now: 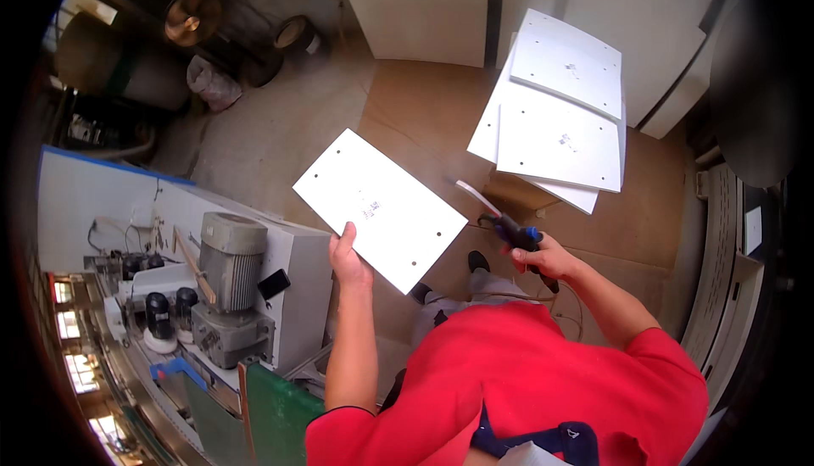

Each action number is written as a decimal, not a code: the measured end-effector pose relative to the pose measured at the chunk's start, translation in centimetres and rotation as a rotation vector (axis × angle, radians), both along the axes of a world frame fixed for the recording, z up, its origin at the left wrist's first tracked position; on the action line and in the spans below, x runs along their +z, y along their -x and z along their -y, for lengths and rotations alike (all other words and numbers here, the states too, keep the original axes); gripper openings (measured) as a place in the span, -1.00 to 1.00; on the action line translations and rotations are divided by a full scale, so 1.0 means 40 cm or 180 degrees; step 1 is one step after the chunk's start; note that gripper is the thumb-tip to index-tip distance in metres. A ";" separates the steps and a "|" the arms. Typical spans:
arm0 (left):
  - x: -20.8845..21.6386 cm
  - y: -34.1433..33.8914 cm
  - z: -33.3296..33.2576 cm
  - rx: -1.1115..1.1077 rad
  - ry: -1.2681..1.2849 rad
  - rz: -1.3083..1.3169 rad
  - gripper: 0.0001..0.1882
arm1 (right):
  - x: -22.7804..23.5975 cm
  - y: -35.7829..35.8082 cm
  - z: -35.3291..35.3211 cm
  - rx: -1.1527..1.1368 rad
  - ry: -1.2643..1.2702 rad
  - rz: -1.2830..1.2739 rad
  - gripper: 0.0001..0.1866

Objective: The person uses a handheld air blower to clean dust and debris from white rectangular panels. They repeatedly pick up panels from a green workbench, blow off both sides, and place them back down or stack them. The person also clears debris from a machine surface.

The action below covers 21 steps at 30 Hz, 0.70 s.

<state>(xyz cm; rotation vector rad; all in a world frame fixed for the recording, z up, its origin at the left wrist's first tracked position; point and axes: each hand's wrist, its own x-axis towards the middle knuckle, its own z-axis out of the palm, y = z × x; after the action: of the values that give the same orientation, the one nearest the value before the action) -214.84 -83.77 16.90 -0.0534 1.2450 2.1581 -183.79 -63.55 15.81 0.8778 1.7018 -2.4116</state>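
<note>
A white rectangular panel (390,190) with small dark holes near its short ends is gripped at its near edge by my left hand (349,258), the thumb lying on the upper face. It is held in the air, tilted, with small printed marks at its middle. My right hand (547,260) is wrapped round the handle of a black and blue air blow gun (514,233). Its pale nozzle points up and left toward the panel, apart from it. Beyond the blow gun lies a loose stack of similar white panels (560,148), the top ones askew.
At left stands a machine with a grey motor (231,262) and a phone (274,284) on its white housing. Large white boards (415,8) lean at the back. A fan (193,18) and a bag (214,84) are far left. A hose (580,318) hangs by my legs.
</note>
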 end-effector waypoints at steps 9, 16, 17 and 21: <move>-0.151 -0.295 -0.616 -0.1555 -0.0145 0.1076 -0.59 | 0.011 -0.368 -0.004 -0.3026 -0.0180 0.0129 -0.58; -0.227 -0.389 -0.973 -0.1578 -0.0355 0.1270 -0.61 | 0.023 -0.421 0.121 -0.3490 -0.0197 0.0358 -0.54; -0.230 -0.400 -1.002 -0.1646 -0.0338 0.1234 -0.61 | 0.021 -0.425 0.137 -0.3503 -0.0215 0.0346 -0.54; -0.234 -0.424 -1.085 -0.1667 -0.0283 0.1322 -0.59 | 0.008 -0.437 0.177 -0.3539 -0.0196 0.0306 -0.52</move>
<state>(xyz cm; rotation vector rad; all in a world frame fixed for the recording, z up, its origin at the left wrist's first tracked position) -197.89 -40.36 7.53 -0.1173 0.8112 1.6376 -166.30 -70.61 16.12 2.3896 1.4245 -2.7313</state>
